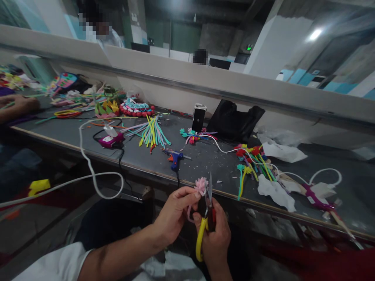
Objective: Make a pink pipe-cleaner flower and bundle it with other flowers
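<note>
Between the fingertips of my left hand (177, 210) is a pink pipe-cleaner flower (200, 186), its bent stem curving down below. My right hand (218, 234) is wrapped round a pair of scissors (202, 234) with a yellow handle. The scissors' blades point upward, just right of the flower's petals; whether they touch it I cannot tell. Both hands are in front of the table's near edge. Close beyond them on the table lies a blue glue gun (175, 158) with an orange trigger.
Yellow, mint and lilac pipe cleaners (154, 132) lie mid-table. Finished flowers (254, 156) and crumpled tissue (277, 192) are at right, by a black bag (234, 121) and a phone (199, 119). White cable (88, 160) loops over the front edge. Another person's hand (22, 105) is at far left.
</note>
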Demonstrator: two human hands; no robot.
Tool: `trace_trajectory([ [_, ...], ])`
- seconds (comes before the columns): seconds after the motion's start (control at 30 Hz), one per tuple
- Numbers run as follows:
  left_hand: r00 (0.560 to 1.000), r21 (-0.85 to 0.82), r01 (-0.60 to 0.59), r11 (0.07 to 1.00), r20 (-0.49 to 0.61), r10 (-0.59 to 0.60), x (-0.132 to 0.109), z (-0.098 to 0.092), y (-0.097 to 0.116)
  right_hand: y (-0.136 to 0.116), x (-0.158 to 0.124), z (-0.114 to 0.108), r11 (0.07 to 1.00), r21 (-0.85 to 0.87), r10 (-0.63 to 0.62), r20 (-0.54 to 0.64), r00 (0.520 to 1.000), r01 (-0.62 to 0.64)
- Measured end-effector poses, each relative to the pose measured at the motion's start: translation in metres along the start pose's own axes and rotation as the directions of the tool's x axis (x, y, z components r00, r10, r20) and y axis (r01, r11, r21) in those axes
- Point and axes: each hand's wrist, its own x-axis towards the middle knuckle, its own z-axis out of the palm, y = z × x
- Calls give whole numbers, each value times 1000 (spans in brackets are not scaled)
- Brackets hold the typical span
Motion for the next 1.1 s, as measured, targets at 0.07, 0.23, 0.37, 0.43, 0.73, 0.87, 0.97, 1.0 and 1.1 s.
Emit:
trace_trajectory([
  [0.07, 1000, -2, -4, 1000, -3, 4, -1, 1, 0, 1, 0, 0, 1000, -4, 5, -11, 1000, -5],
  [0.23, 1000, 1, -15, 1000, -23, 15, -2, 3, 0, 2, -1, 0, 1000, -4, 5, -13, 1000, -5],
  [0.37, 999, 13, -29, 1000, -24, 29, -1, 1, -1, 2, -2, 1, 1000, 1, 5, -9, 1000, -5],
  [0.43, 999, 14, -26, 1000, -23, 27, -1, 1, -2, 2, -1, 1, 1000, 21, 5, -6, 1000, -5],
  [0.73, 1000, -32, -4, 999, -8, 4, -4, 4, -2, -2, 2, 0, 997, 82, 6, -17, 1000, -5],
  [0.87, 1000, -6, 0, 1000, -21, 0, -3, 3, -5, 3, -4, 3, 991, 118, 71, -46, 996, -66],
  [0.97, 1000, 32, -13, 999, -18, 14, -1, 1, -7, 8, -4, 2, 977, 164, 144, -43, 989, -136],
  [1.0, 1000, 42, -13, 999, -19, 14, -1, 0, -6, 9, -1, 0, 972, 170, 170, -38, 985, -162],
  [1.1, 1000, 43, -19, 999, -22, 20, 0, -1, -3, 16, 16, -6, 965, 106, 246, -45, 968, -240],
])
